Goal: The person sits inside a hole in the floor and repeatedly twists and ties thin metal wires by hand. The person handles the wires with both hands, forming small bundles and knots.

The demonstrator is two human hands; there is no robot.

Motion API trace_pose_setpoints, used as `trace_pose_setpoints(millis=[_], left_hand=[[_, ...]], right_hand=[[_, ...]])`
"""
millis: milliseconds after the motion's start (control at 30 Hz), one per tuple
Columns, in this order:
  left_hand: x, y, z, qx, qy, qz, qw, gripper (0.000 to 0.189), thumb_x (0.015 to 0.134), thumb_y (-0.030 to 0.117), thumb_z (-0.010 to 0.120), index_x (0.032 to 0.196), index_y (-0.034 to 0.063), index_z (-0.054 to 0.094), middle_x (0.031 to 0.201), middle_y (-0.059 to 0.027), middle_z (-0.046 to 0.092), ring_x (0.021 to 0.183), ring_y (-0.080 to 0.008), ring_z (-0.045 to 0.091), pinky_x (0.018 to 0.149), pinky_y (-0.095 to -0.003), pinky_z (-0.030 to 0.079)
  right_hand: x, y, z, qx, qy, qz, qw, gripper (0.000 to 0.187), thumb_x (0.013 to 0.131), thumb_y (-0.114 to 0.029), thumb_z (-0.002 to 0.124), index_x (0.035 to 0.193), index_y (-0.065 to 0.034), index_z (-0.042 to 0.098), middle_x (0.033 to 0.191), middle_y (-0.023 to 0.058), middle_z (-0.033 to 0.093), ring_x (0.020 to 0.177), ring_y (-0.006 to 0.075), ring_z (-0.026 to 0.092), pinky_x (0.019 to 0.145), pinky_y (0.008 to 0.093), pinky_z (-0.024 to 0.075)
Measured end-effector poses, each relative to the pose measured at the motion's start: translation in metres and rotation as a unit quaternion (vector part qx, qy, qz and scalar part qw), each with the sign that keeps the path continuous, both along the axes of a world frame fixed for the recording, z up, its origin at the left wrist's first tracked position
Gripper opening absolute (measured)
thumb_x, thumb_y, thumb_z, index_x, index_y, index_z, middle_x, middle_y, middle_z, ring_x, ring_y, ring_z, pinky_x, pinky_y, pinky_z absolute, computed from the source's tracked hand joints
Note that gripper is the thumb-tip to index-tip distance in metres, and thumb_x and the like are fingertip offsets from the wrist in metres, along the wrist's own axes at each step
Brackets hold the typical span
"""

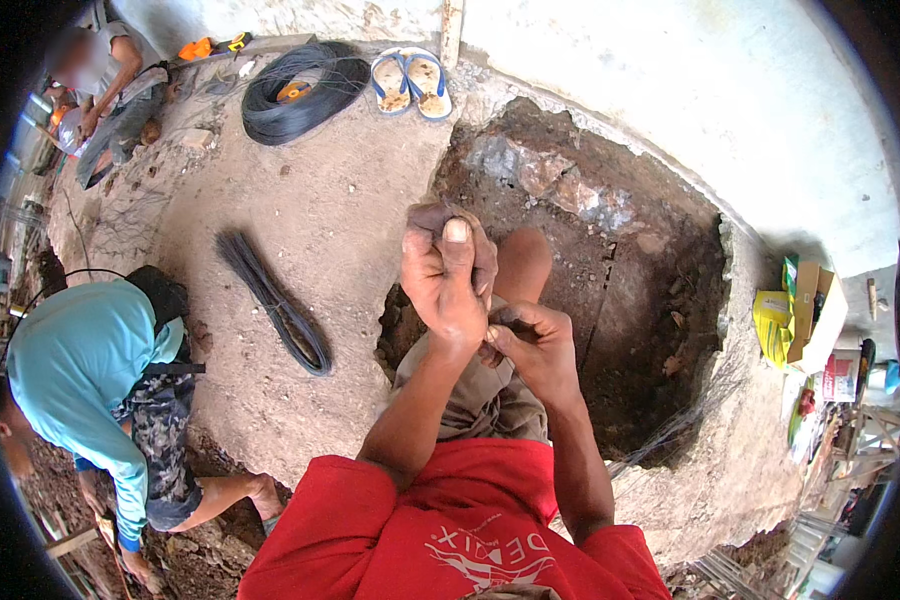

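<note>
My left hand (448,274) is curled into a fist above my lap, thumb on top and the inner wrist turned up. I see nothing between its fingers. Close against that wrist, my right hand (529,345) has its thumb and fingers drawn together. Whether it pinches something thin is too small to tell. Below both hands are my brown trousers (457,397) and a bare knee (523,262). To the left, a tied bundle of dark wire (274,300) lies on the concrete floor (352,202), apart from my hands.
A broken-edged pit (645,300) opens beside my legs. A wire coil (300,101) and flip-flops (412,82) lie near the wall (667,82). One person (82,345) bends at left; another (112,82) sits far left. A cardboard box (817,315) stands right; loose wires (667,435) cross the pit's edge.
</note>
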State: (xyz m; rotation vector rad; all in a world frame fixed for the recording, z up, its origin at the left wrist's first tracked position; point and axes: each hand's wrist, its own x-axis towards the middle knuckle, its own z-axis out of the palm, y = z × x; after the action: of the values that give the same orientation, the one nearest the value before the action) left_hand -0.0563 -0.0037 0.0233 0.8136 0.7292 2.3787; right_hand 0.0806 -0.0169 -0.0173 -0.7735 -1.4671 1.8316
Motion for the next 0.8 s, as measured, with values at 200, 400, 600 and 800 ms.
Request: trace_pose_setpoints(millis=[200,400,600,800], left_hand=[[-0.002,0.001,-0.002,-0.004,0.033,0.011,0.999,0.02,0.108,0.022,0.053,0.101,0.0043,0.048,0.06,0.0011,0.041,0.041,-0.0034,0.031,0.036,-0.0221,0.026],[-0.01,0.005,-0.013,-0.014,0.039,0.033,0.999,0.02,0.108,0.023,0.053,0.1,0.0045,0.049,0.065,0.0,0.044,0.043,-0.0037,0.034,0.036,-0.0221,0.026],[-0.014,0.002,-0.007,-0.054,0.048,0.031,0.997,0.021,0.109,0.025,0.053,0.1,0.0053,0.05,0.062,0.0003,0.044,0.043,-0.0049,0.036,0.037,-0.0226,0.029],[-0.02,-0.007,-0.003,-0.135,0.109,-0.11,0.979,0.026,0.11,0.027,0.052,0.113,0.0021,0.058,0.068,-0.002,0.06,0.057,-0.006,0.055,0.05,-0.0225,0.043]], right_hand=[[-0.01,-0.004,0.009,-0.014,-0.04,-0.03,0.999,0.009,0.096,-0.003,0.071,0.104,0.0006,0.073,0.084,-0.0004,0.07,0.071,0.0063,0.062,0.064,0.0246,0.0524],[-0.005,-0.02,0.004,-0.023,-0.02,-0.048,0.998,0.021,0.1,-0.007,0.067,0.119,0.0006,0.069,0.088,0.0004,0.069,0.074,0.007,0.062,0.068,0.0252,0.0527],[0.01,-0.024,0.012,0.016,-0.037,-0.052,0.998,0.019,0.098,-0.007,0.068,0.115,0.0021,0.069,0.087,0.0037,0.07,0.072,0.0082,0.064,0.068,0.0259,0.0539],[0.018,-0.022,0.013,0.107,-0.09,-0.116,0.983,0.013,0.095,-0.005,0.071,0.106,0.0034,0.071,0.084,0.0059,0.073,0.073,0.0085,0.068,0.066,0.0252,0.0546]])
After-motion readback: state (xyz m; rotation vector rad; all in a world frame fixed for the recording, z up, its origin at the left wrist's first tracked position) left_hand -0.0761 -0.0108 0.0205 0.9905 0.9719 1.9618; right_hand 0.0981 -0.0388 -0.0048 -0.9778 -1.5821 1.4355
